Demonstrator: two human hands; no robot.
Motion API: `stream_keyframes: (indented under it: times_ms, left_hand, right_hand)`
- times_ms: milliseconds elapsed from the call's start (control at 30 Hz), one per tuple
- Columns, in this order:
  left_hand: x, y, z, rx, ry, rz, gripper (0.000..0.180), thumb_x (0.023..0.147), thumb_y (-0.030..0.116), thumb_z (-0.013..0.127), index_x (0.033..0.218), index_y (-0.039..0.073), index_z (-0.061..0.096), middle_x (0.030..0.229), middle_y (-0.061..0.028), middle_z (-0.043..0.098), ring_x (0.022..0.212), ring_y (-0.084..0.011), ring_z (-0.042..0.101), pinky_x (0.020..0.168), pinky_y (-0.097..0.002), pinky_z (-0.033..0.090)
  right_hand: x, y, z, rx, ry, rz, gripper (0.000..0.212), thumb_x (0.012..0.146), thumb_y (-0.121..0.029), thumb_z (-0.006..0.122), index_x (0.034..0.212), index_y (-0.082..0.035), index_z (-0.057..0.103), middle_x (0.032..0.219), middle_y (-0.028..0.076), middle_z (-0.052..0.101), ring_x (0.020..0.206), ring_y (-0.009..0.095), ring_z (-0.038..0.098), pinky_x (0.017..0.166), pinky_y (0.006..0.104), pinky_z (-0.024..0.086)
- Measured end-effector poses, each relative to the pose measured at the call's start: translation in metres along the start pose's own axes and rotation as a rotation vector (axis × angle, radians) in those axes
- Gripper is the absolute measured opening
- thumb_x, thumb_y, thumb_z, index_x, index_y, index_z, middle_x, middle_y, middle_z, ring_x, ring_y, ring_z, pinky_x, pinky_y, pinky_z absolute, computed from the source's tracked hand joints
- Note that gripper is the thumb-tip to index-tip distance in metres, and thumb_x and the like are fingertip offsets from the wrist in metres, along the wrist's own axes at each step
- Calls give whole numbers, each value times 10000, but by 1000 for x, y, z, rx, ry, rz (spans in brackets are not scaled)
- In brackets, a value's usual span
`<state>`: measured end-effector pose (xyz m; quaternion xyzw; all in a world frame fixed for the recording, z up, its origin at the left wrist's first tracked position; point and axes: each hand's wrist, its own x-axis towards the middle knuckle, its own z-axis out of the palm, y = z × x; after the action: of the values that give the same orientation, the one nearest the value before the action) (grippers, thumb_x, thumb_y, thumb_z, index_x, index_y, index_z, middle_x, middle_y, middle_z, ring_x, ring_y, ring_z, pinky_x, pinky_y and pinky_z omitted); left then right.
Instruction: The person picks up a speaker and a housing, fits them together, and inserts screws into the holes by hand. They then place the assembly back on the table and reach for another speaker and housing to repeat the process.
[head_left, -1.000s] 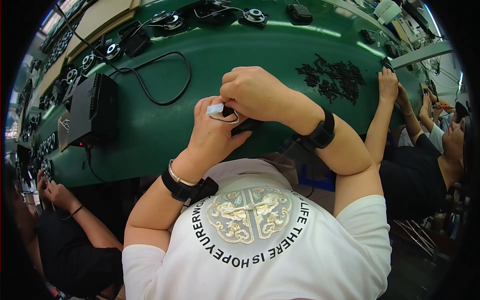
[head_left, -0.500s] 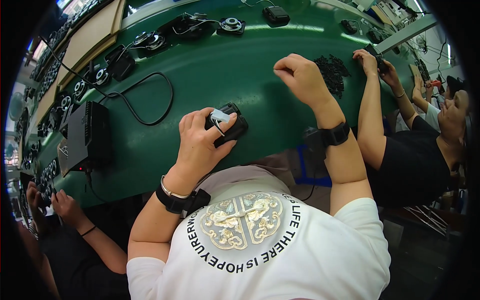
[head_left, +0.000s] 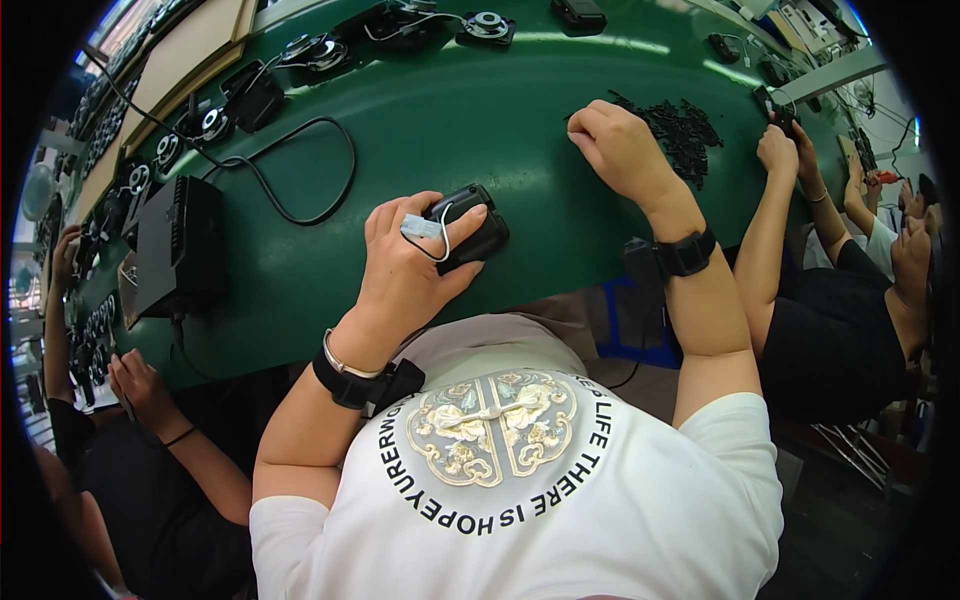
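A black plastic housing (head_left: 478, 232) rests on the green table in front of me. My left hand (head_left: 400, 260) is closed around its left and near sides, thumb along the near edge. A short white wire with a pale connector (head_left: 424, 227) loops over my left fingers. Farther right, my right hand (head_left: 622, 150) hovers over the table with fingertips pinched together. Whatever they hold is too small to make out. Just beyond that hand lies a pile of small black pieces (head_left: 690, 138).
A black box (head_left: 180, 245) with a looped black cable (head_left: 352, 165) stands at left. Round speaker-like units (head_left: 487, 27) with wires line the far side. Another black housing (head_left: 578, 14) lies at the back. Co-workers' hands (head_left: 780, 150) work at right, others (head_left: 142, 392) at left.
The view has shifted slightly. More of the housing's top shows beside my left fingers. My right hand stays pinched near the pile. A left co-worker's hand has risen.
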<state>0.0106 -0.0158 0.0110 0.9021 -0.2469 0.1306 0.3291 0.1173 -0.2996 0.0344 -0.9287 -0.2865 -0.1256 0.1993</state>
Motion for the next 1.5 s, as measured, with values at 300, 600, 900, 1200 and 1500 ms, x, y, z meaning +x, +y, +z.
stream_keyframes:
  times_ms: [300,600,900,1200,1500]
  left_hand:
    - [2,-3,2,39,16,-18,435,605,170,821,1031,171,732,1165,-150,603,1091,-334,540,971,-460,378]
    - [0,-6,3,9,40,-13,319,588,160,799,895,103,738,1163,-158,612,1097,-338,545,981,-465,375]
    - [2,-7,2,79,-4,22,576,571,137,828,1128,189,690,1153,-104,629,1090,-321,565,991,-454,390]
    - [58,-12,-18,-64,-174,-1,563,619,190,811,1171,183,699,1143,-153,617,1049,-336,565,916,-414,476]
    - [325,13,67,-126,-120,167,555,673,392,738,1184,181,686,977,-151,692,924,-330,644,860,-400,500]
  right_hand:
    - [-35,-111,29,778,-167,28,49,859,-20,664,901,-38,648,872,35,580,867,198,586,765,289,475]
    - [-32,-129,47,350,109,-188,142,711,-13,741,810,-81,666,954,30,575,939,228,529,858,365,392]
    - [-26,-124,38,364,108,-184,167,688,-59,781,805,-86,665,933,35,609,934,229,536,865,367,394]
    - [-69,-36,0,307,440,60,137,747,-10,751,828,-46,647,890,92,614,790,260,593,673,337,486]
    - [-103,-31,-11,228,556,128,142,731,2,744,790,-41,622,831,96,612,696,263,598,593,337,483]
